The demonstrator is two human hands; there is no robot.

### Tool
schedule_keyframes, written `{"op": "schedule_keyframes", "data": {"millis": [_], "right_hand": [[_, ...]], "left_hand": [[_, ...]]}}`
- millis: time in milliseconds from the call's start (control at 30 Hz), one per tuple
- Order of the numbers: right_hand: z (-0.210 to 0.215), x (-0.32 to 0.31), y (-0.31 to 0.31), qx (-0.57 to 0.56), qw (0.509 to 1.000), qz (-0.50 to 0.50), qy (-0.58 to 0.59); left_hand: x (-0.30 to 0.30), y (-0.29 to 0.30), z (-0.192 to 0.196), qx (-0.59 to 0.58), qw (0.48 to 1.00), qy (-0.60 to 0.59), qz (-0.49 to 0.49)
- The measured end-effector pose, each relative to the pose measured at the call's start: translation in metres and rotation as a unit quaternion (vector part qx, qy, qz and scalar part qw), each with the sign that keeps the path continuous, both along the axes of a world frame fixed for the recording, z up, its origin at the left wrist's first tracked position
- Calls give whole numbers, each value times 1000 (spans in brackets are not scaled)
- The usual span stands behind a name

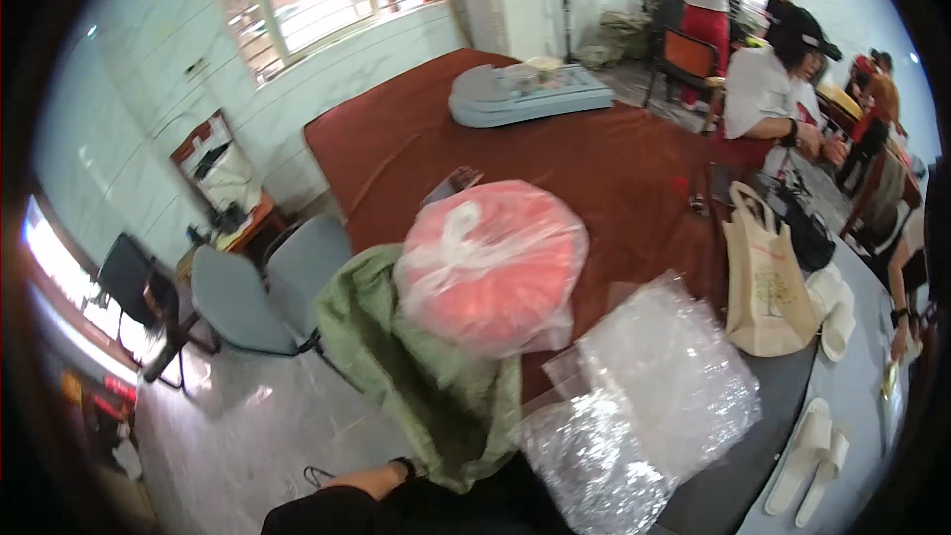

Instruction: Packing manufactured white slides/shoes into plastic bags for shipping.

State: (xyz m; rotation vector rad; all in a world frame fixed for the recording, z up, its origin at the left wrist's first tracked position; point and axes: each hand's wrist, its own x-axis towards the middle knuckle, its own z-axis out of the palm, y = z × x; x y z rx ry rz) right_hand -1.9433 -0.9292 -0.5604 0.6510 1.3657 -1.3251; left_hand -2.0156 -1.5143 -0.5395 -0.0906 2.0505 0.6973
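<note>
Clock directions are read outward from the round pink bundle (505,282), which is wrapped in clear film with a white tie on top and lies toward the near side of the brown-covered surface (634,178). At 7 o'clock, touching it, the green sack (426,376) droops over the surface's edge. Farther along 7 o'clock is the left wrist (400,470); the left hand beyond it is hidden by the sack, so whether its grip is apart, together or clamped on the fabric cannot be told. The right hand does not show. At 4 to 5 o'clock lie clear plastic wrappings (684,376); at 3 o'clock, a beige tote bag (771,302).

Likely faults: a tug on the hanging sack could drag the bundle off the edge; coarse weave could snag and tear the film; slick wrappings could slide floorward if brushed.
</note>
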Motion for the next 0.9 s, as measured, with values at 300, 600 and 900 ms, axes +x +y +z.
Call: {"op": "schedule_keyframes", "data": {"millis": [300, 600, 900], "right_hand": [[200, -21, -28, -61, 987, 109, 99], [342, -151, -331, -97, 558, 336, 753], [255, -266, -449, 283, 257, 458, 803]], "left_hand": [[-40, 19, 296, 302, 944, 21, 134], [-145, -55, 268, -60, 932, 350, -69], [-110, -224, 269, -620, 753, 209, -75]]}}
